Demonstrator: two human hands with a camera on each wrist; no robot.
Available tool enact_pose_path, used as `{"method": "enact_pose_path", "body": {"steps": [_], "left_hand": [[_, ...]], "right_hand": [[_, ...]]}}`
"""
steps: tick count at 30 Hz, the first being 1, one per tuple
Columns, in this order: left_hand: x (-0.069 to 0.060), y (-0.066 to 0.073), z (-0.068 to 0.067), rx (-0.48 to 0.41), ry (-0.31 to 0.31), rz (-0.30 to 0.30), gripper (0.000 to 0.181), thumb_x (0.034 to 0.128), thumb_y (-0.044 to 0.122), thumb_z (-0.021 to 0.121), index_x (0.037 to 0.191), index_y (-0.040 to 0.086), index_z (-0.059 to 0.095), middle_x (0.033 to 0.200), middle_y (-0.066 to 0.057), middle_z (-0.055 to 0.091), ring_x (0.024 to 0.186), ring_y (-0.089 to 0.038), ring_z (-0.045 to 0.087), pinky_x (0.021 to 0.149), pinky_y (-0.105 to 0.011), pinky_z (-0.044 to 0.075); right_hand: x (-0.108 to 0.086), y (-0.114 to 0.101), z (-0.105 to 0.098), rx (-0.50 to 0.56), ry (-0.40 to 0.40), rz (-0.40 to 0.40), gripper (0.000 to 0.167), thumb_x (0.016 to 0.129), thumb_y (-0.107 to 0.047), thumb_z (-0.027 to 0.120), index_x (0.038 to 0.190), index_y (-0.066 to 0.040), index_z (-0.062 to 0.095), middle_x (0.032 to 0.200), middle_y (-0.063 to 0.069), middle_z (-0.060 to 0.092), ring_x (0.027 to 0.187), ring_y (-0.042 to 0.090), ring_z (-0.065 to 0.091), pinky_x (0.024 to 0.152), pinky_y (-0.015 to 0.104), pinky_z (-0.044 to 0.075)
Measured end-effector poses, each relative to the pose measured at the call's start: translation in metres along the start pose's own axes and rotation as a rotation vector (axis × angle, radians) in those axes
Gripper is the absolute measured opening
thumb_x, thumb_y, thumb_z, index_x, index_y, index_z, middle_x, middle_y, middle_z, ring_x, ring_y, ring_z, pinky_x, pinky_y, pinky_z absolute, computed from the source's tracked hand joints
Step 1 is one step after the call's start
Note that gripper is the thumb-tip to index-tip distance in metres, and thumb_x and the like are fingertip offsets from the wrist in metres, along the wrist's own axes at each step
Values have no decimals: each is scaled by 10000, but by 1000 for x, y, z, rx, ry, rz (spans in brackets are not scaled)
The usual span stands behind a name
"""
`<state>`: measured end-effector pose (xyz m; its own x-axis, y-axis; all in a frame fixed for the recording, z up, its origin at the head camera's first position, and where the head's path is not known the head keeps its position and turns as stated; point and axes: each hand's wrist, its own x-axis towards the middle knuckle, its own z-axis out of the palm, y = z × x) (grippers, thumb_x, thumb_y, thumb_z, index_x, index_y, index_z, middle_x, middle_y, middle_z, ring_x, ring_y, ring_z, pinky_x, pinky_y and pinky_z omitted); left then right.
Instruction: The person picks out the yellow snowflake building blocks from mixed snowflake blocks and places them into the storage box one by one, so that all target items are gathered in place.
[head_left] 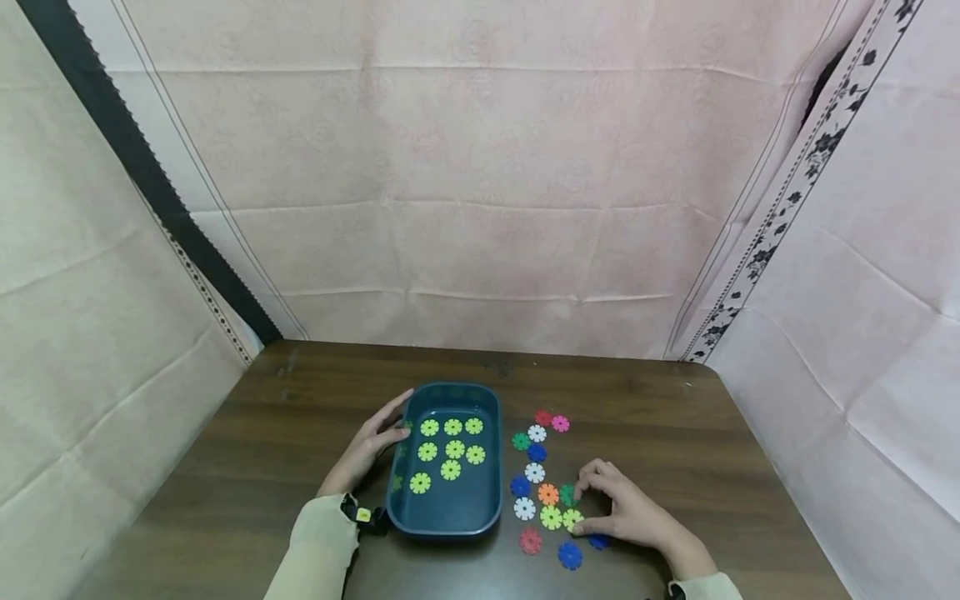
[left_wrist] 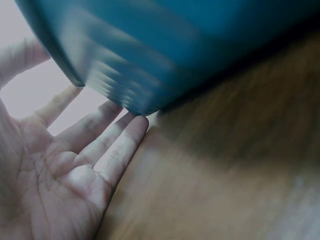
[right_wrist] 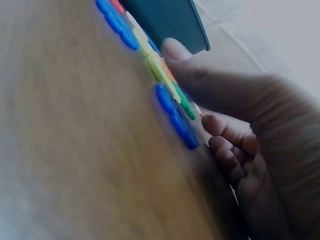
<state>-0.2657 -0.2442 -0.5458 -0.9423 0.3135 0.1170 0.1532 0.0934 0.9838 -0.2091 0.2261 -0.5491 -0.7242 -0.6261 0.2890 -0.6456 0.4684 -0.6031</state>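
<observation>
A dark blue tray (head_left: 445, 521) holds several yellow-green notched plastic discs (head_left: 454, 449). My left hand (head_left: 371, 442) is at its left side, thumb at the rim. In the left wrist view, nearly straight fingers (left_wrist: 112, 150) touch the tray's outer wall (left_wrist: 150, 55). My right hand (head_left: 626, 508) reaches over loose discs right of the tray. Its thumb touches a yellow-green disc (head_left: 572, 520), and its fingertips are by a green disc (head_left: 567, 495). The right wrist view shows thumb and fingers apart, with no disc lifted between them. A blue disc (right_wrist: 175, 117) lies near the thumb.
Loose discs lie between tray and right hand, among them white (head_left: 524, 508), orange (head_left: 548, 494), red (head_left: 530, 541), pink (head_left: 560, 423) and blue (head_left: 570, 556). The brown wooden table (head_left: 637, 400) meets a pale cloth (head_left: 480, 208) at the back; cloth also hangs at both sides.
</observation>
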Motion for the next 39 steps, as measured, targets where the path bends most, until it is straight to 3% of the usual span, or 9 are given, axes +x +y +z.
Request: {"method": "enact_pose_path", "body": {"steps": [9, 23, 29, 39], "left_hand": [[0, -1, 0, 15, 4, -6, 623, 1022, 192, 582, 1577, 330, 338, 1590, -71, 353, 1452, -328, 316, 1162, -619, 213], [-1, 1, 2, -9, 7, -4, 622, 1014, 194, 594, 1569, 337, 353, 1561, -73, 402, 1418, -326, 374, 1147, -612, 251], [-1, 1, 1, -10, 8, -6, 623, 1011, 203, 599, 1568, 341, 355, 1549, -64, 418, 1411, -315, 383, 1147, -608, 256], [-1, -1, 1, 1, 9, -10, 622, 1012, 208, 594, 1569, 346, 351, 1531, -82, 438, 1374, -321, 426, 1126, -585, 305]], "right_hand": [[-2, 0, -4, -4, -26, -12, 267, 824, -371, 837, 990, -268, 655, 1098, -66, 556, 1040, 118, 501, 889, 318, 467], [-2, -1, -3, -139, 18, 99, 397, 765, -531, 835, 899, -266, 572, 932, -127, 497, 858, 92, 417, 706, 234, 372], [-5, 3, -12, -139, -19, 115, 366, 781, -522, 824, 907, -276, 583, 935, -136, 510, 860, 75, 443, 710, 230, 393], [-9, 6, -18, -118, 18, 113, 232, 857, -403, 800, 913, -263, 623, 907, -116, 548, 830, 71, 487, 692, 233, 444]]}}
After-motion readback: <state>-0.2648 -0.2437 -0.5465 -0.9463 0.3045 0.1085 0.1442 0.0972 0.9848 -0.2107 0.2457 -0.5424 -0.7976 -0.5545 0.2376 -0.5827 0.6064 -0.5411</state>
